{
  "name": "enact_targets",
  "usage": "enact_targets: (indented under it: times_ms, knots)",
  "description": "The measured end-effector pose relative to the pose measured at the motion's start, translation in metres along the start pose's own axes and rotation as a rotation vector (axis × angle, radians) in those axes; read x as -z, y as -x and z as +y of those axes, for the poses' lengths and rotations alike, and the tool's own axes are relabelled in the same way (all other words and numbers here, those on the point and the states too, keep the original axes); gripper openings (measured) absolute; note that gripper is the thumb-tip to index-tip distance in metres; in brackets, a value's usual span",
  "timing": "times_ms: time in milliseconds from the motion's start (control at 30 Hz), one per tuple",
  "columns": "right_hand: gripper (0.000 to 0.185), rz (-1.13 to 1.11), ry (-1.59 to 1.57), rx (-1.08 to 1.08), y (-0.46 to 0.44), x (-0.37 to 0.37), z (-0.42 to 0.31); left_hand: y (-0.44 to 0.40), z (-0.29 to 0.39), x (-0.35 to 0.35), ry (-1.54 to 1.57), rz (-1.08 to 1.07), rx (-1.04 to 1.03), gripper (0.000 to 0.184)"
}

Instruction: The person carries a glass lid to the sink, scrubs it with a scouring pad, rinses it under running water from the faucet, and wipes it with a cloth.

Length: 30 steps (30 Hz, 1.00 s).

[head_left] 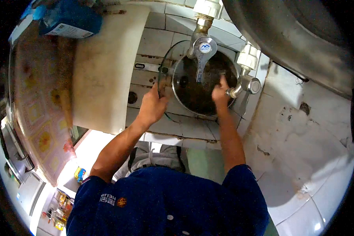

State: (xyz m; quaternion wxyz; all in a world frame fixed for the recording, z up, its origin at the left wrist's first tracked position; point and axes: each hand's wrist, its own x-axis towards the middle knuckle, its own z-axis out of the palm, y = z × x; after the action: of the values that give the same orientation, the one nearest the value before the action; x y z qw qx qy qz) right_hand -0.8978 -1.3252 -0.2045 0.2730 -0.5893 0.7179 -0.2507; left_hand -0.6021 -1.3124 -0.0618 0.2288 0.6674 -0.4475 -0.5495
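A clear round glass lid [170, 115] is held at its left edge by my left hand [153, 105], thumb and fingers closed on the rim. The lid partly overlaps a round, dark-looking pan or basin [200, 96] with a shiny metal rim. Over the right part of this dark round surface is my right hand [220, 93], one finger pointing forward and the rest blurred or hidden. Whether it touches the surface or holds anything is unclear. A metal tap [202, 47] hangs above the dark surface, and a second tap [243, 84] is just right of my right hand.
A large pale board [102, 70] stands at the left, beside a blue bottle [71, 19] and patterned cloth or sheet [43, 118]. A big metal vessel [302, 43] fills the upper right. White tiles [302, 157] with cracks and stains cover the right side.
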Motion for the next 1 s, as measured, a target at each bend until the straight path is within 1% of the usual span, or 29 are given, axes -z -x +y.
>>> enact_targets:
  times_ms: [33,67,100,133,167,200,267,300,333,400,433,467,500,533,567,633,667,733,767,800,833,867,900,933,967,1000]
  knots:
    - [0.063,0.072,0.116,0.115,0.012,0.0,-0.034,-0.002,0.0,-0.002,-0.007,-0.019,0.012,0.045]
    - [0.061,-0.283,0.056,-0.273,0.02,0.016,-0.101,-0.003,-0.003,-0.004,-0.003,-0.02,0.015,0.045]
    - [0.059,-0.281,-0.194,-0.152,0.04,0.002,-0.109,-0.005,-0.008,-0.006,-0.006,-0.04,-0.013,0.046]
    - [0.053,-0.208,-0.058,0.031,0.053,-0.005,-0.122,-0.007,-0.011,-0.006,-0.011,-0.058,-0.04,0.047]
    - [0.053,-0.207,-0.06,0.031,0.048,-0.005,-0.127,-0.008,-0.014,-0.007,-0.013,-0.058,-0.041,0.047]
    - [0.051,-0.234,-0.138,0.015,0.04,-0.006,-0.133,-0.009,-0.017,-0.007,0.034,-0.044,-0.036,0.048]
    - [0.044,-0.195,0.028,0.074,0.015,-0.024,-0.099,-0.007,-0.019,-0.006,0.08,-0.033,-0.023,0.049]
    - [0.042,0.028,0.179,0.24,-0.005,-0.027,-0.084,-0.009,-0.016,-0.002,0.132,-0.088,0.068,0.049]
    - [0.042,0.026,0.162,0.105,-0.015,-0.021,-0.072,-0.01,-0.013,0.0,0.184,-0.142,0.154,0.049]
    - [0.041,0.029,0.131,-0.167,-0.036,-0.009,-0.052,-0.01,-0.014,0.0,0.191,-0.125,0.122,0.05]
    - [0.04,0.018,0.297,-0.062,-0.032,-0.002,-0.045,-0.008,-0.016,-0.001,0.203,-0.1,0.098,0.05]
    - [0.04,-0.007,0.416,-0.097,-0.02,-0.003,-0.043,-0.004,-0.02,-0.002,0.206,-0.105,0.103,0.05]
    - [0.039,-0.027,0.533,-0.13,-0.01,-0.006,-0.043,-0.002,-0.024,-0.004,0.146,-0.09,0.028,0.05]
    - [0.04,-0.039,0.263,-0.068,-0.003,-0.012,-0.038,-0.008,-0.021,-0.004,0.085,-0.062,-0.055,0.05]
    - [0.04,-0.119,0.174,-0.042,-0.004,-0.027,-0.034,-0.013,-0.021,-0.003,0.085,-0.054,-0.06,0.05]
    - [0.047,-0.073,-0.174,0.005,-0.033,-0.022,-0.102,-0.005,-0.008,-0.001,0.094,-0.13,0.045,0.049]
    - [0.046,-0.107,-0.188,0.03,-0.053,-0.029,-0.119,-0.007,-0.01,-0.003,0.087,-0.132,0.044,0.049]
    - [0.04,-0.142,-0.193,0.244,-0.053,-0.038,-0.149,-0.008,-0.01,-0.004,0.164,-0.124,0.051,0.049]
    - [0.037,-0.141,-0.179,0.45,-0.044,-0.036,-0.162,-0.011,-0.008,-0.004,0.16,-0.126,0.043,0.049]
    - [0.036,-0.325,-0.111,0.391,-0.035,-0.02,-0.172,-0.011,-0.006,-0.003,0.215,-0.12,0.085,0.049]
    - [0.036,-0.329,-0.108,0.389,-0.037,-0.019,-0.151,-0.006,-0.004,-0.003,0.273,-0.114,0.135,0.048]
    - [0.037,-0.228,-0.058,0.227,-0.044,-0.02,-0.112,-0.001,-0.005,-0.002,0.277,-0.114,0.136,0.048]
    - [0.037,-0.12,-0.011,0.075,-0.053,-0.018,-0.082,0.0,-0.006,-0.001,0.274,-0.112,0.095,0.048]
    - [0.035,-0.076,0.021,-0.032,-0.053,-0.004,-0.065,-0.001,-0.009,0.0,0.271,-0.11,0.056,0.048]
    - [0.034,-0.056,0.041,-0.087,-0.04,0.001,-0.056,-0.002,-0.013,0.001,0.273,-0.108,0.056,0.048]
    - [0.033,-0.037,0.059,-0.143,-0.027,0.006,-0.047,-0.005,-0.019,-0.001,0.173,-0.075,0.003,0.048]
